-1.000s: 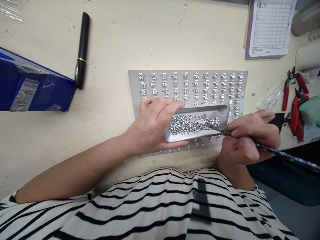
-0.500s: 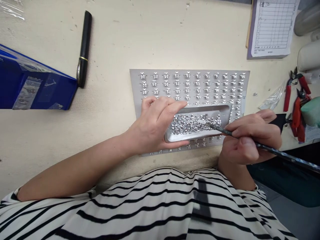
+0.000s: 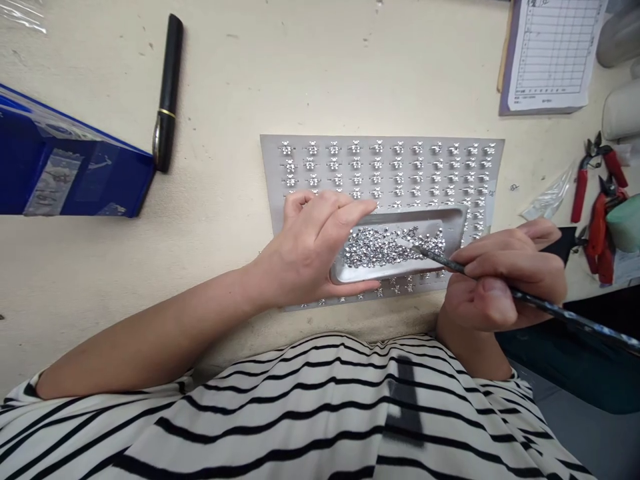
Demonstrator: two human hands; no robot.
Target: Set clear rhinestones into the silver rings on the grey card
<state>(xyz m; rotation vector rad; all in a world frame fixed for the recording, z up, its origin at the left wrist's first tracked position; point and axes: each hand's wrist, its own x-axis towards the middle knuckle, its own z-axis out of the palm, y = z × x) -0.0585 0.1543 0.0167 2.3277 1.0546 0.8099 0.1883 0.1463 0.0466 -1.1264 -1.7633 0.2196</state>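
My left hand (image 3: 320, 243) grips the left end of a shallow metal tray (image 3: 453, 223), fingers along its far side and thumb along its near side. Many tiny shiny rhinestones (image 3: 373, 248) lie spread inside. Pinched in my right hand (image 3: 505, 277) is a thin dark paintbrush (image 3: 545, 303) with a worn, speckled handle. Its tip sits among the stones toward the tray's right half. Beneath the tray is a grey board (image 3: 273, 157) bearing rows of small silver flower-shaped pieces (image 3: 379, 147); the tray and my left hand cover part of the rows.
A blue box (image 3: 95, 167) and a black pen (image 3: 169, 93) lie on the left. At the far right are a pad of printed forms (image 3: 553, 57), red-handled pliers (image 3: 600, 233), cutters (image 3: 583, 180) and a clear plastic bag (image 3: 547, 197).
The view has shifted slightly. Both hands, the tray and the brush hold nearly the same places, with the brush tip still among the stones.
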